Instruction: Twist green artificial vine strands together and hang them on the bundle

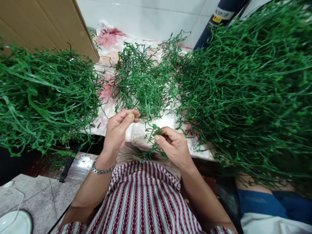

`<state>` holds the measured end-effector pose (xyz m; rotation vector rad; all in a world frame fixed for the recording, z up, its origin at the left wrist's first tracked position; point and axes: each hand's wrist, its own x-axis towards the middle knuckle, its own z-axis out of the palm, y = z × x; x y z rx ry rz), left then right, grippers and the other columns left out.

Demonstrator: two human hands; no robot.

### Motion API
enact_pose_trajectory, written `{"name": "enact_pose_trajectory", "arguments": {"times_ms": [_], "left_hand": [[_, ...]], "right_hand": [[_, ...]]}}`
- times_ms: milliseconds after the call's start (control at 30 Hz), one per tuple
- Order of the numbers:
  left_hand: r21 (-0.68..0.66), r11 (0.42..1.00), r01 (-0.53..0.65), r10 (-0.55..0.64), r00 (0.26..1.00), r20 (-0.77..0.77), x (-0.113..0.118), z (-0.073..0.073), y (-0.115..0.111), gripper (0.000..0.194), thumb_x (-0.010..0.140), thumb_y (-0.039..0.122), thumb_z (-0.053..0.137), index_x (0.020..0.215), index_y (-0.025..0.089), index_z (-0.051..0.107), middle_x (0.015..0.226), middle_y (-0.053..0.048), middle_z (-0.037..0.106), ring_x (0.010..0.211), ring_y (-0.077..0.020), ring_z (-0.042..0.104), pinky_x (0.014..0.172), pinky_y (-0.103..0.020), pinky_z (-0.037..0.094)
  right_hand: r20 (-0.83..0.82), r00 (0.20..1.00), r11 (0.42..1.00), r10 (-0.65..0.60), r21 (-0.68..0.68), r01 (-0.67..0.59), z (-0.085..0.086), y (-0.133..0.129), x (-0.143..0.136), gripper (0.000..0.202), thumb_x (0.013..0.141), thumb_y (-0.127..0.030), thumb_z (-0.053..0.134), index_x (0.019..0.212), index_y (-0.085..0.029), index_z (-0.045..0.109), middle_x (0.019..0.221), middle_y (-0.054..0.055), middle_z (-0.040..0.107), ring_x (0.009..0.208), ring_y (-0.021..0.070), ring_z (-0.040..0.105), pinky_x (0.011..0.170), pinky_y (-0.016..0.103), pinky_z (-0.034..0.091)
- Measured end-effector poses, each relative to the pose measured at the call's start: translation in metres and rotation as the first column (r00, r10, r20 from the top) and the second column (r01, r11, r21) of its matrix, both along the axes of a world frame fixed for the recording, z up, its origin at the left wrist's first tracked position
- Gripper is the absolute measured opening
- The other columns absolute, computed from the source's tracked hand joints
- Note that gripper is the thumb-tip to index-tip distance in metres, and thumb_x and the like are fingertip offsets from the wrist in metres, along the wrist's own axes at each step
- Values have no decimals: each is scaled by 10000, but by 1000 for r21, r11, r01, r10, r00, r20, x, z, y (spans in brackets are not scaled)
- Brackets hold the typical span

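My right hand (pixel 174 146) pinches a small green sprig (pixel 154 130), which looks like plastic foliage, between thumb and fingers just above my lap. To its left, my left hand (pixel 119 128) is closed in a pinch, thumb against the fingers; anything between the fingertips is too small to make out. A loose pile of thin green stems (pixel 146 84) lies on the flowered cloth (pixel 108 86) right beyond both hands. More green bits (pixel 157 149) hang or lie over my lap, below the right hand.
Large heaps of green stems stand at left (pixel 46 100) and right (pixel 248 94). A cardboard box (pixel 48 26) is behind the left heap. A dark blue cylinder (pixel 212 29) leans by the tiled wall (pixel 151 19). At lower right, another person's blue-clothed leg (pixel 260 203) shows.
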<state>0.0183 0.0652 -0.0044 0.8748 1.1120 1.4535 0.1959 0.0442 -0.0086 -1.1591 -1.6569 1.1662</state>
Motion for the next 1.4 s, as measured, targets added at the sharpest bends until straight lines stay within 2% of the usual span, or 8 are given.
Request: {"name": "enact_pose_trajectory", "arguments": {"times_ms": [67, 233, 400, 533, 633, 800, 967, 1400], "left_hand": [[62, 998, -27, 32, 996, -79, -1, -5, -8, 172, 753, 310, 652, 739, 139, 672, 729, -25, 627, 624, -95, 537, 645, -222, 434], [52, 964, 260, -239, 937, -254, 18, -8, -39, 123, 771, 265, 633, 815, 156, 666, 799, -42, 584, 736, -136, 533, 649, -225, 418], [132, 987, 96, -53, 954, -296, 39, -10, -42, 181, 759, 244, 643, 917, 184, 580, 862, -28, 528, 819, -150, 502, 755, -256, 410], [95, 995, 30, 6, 934, -356, 35, -11, -37, 18, 786, 176, 577, 770, 172, 581, 778, -10, 524, 738, -129, 492, 690, -230, 387], [104, 994, 35, -1, 950, -313, 29, -13, -39, 76, 786, 137, 550, 744, 177, 599, 782, -5, 536, 722, -119, 497, 662, -220, 377], [138, 986, 90, -57, 972, -230, 29, -19, -44, 83, 744, 219, 647, 814, 177, 633, 811, -27, 543, 768, -142, 515, 698, -238, 402], [137, 991, -6, 39, 970, -242, 29, -26, -47, 99, 768, 254, 625, 711, 172, 625, 697, -1, 512, 653, -117, 473, 605, -225, 376], [117, 993, -11, 46, 950, -309, 19, -27, -43, 162, 795, 227, 564, 696, 170, 681, 596, 15, 533, 573, -103, 463, 561, -220, 360]], "right_hand": [[45, 998, 998, -46, 39, 44, 1, 0, 1, 162, 831, -293, 556, 735, -166, 527, 527, -55, 421, 460, 62, 379, 430, 181, 308], [277, 932, 926, -233, 357, 126, -5, -1, -5, 90, 845, -236, 539, 777, -177, 529, 586, -30, 503, 511, 83, 451, 487, 201, 356], [422, 855, 789, -302, 615, -25, -14, -8, -16, 132, 874, -146, 423, 969, -152, 514, 732, 50, 569, 662, 150, 540, 589, 247, 433], [469, 878, 830, -101, 526, -186, -10, -14, -14, 200, 882, -174, 434, 1075, -135, 474, 795, 69, 580, 716, 167, 554, 625, 268, 466], [506, 862, 839, -8, 473, -270, -6, -15, -9, 175, 887, -181, 435, 1047, -138, 494, 791, 67, 584, 716, 170, 553, 632, 282, 466], [561, 819, 813, -121, 529, -242, -6, -12, -12, 139, 891, -158, 409, 871, -150, 546, 721, 56, 578, 693, 166, 537, 646, 286, 449], [575, 811, 783, -103, 550, -291, -5, -10, -15, 176, 890, -179, 443, 748, -154, 545, 675, 43, 569, 665, 156, 526, 625, 280, 431], [503, 860, 844, -84, 494, -207, 0, -3, -2, 144, 849, -156, 489, 727, -142, 562, 669, 33, 586, 622, 126, 534, 594, 254, 409]]}}
